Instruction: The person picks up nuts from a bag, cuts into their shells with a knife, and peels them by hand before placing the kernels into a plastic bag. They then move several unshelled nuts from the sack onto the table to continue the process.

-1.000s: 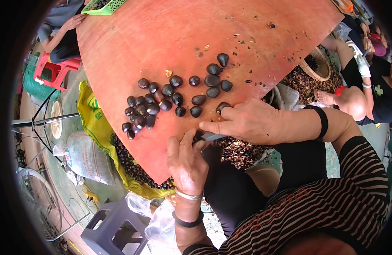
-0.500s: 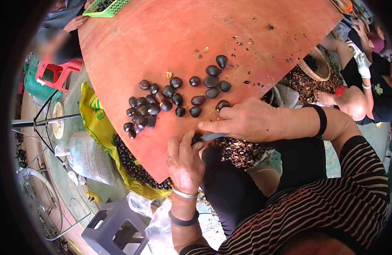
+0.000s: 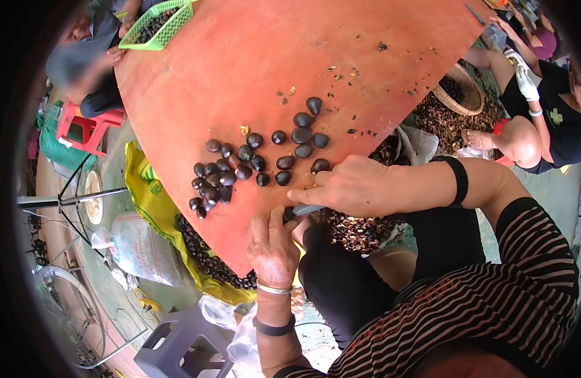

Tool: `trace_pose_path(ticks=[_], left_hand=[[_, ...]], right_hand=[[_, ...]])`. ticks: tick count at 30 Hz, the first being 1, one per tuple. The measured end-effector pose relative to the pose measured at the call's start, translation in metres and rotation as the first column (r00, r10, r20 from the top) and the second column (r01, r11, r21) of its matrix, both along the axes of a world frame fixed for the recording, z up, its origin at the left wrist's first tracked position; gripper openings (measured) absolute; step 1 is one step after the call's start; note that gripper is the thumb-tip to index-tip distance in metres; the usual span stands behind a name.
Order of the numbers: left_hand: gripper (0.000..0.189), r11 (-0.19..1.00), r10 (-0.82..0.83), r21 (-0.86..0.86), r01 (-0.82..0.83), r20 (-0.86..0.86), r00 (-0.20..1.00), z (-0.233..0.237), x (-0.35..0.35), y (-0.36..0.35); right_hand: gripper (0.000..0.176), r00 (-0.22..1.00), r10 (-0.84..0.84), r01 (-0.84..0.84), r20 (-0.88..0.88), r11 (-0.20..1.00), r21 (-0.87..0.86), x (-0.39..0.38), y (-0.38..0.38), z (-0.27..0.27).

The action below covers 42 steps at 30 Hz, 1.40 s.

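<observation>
My left hand (image 3: 273,247) pinches a dark, glossy nut (image 3: 289,215) at the near edge of the reddish board (image 3: 366,69). Closed around a knife (image 3: 308,208), my right hand (image 3: 356,186) has its forefinger stretched out along the tool. The grey blade lies against or very close to the nut; exact contact is hard to see. Several similar dark nuts (image 3: 227,178) are spread over the board just beyond my hands, some bunched at the left. One nut (image 3: 320,166) sits right by my right hand's knuckles.
A yellow sack (image 3: 153,208) of dark nuts lies below the board's left edge. Shell scraps (image 3: 360,233) pile up beneath my hands. A green basket (image 3: 156,26) stands at the far left corner. Co-workers sit at both sides, one near a wicker basket (image 3: 465,94). A grey stool (image 3: 186,343) stands lower left.
The view has shifted slightly, showing more of the green basket. My hands keep their hold on the nut and the knife, with the blade still at the nut.
</observation>
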<state>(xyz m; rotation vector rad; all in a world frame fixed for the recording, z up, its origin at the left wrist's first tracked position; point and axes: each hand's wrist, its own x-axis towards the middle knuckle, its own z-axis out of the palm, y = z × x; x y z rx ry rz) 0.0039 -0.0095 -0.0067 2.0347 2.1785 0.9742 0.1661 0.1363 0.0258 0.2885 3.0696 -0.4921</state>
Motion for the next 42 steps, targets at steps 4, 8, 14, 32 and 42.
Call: trace_pose_path(ticks=[4, 8, 14, 32, 42], left_hand=[[0.028, 1.0, -0.02, -0.02, 0.019, -0.062, 0.998, 0.005, 0.001, 0.001], [0.02, 0.999, 0.0, -0.036, -0.002, -0.049, 0.999, 0.003, 0.003, -0.001], [0.02, 0.996, 0.042, -0.071, -0.049, -0.095, 0.995, 0.003, 0.009, -0.004], [0.024, 0.995, 0.064, -0.06, -0.074, -0.156, 0.986, 0.0, 0.015, -0.003], [0.017, 1.0, -0.028, 0.0, 0.028, -0.001, 1.0, 0.071, -0.013, 0.083]], right_hand=[[0.046, 0.999, 0.038, -0.038, 0.001, 0.998, -0.047, -0.002, 0.007, -0.002], [0.045, 0.993, 0.09, -0.084, 0.073, 0.993, -0.085, -0.002, 0.013, 0.005], [0.037, 0.997, 0.076, -0.077, -0.024, 0.996, -0.049, 0.0, 0.012, -0.004], [0.072, 0.986, 0.097, -0.11, -0.135, 0.99, -0.088, 0.006, 0.011, -0.013], [0.065, 0.995, 0.103, -0.105, -0.016, 0.979, -0.175, 0.006, 0.012, -0.008]])
